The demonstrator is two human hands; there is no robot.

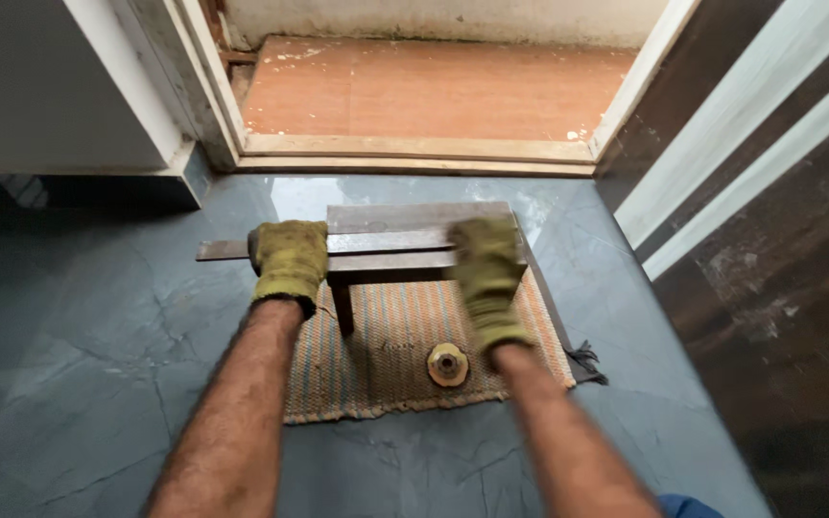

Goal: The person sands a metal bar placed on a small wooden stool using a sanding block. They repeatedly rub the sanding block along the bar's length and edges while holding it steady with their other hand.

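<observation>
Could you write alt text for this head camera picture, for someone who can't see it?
Seen from above, a person's two gloved hands, the left hand and the right hand, grip a flat dark strip lying across a small low bench. The bench stands on a striped woven mat on a grey stone floor, with a round brass-coloured part on the mat.

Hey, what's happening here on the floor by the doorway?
A person in yellow-green work gloves is bent over a small dark bench that stands on a striped woven mat. The left hand grips a long flat dark strip lying across the bench, its end sticking out to the left. The right hand presses on the same strip at the bench's right side; it looks blurred. A round brass-coloured fitting lies on the mat.
</observation>
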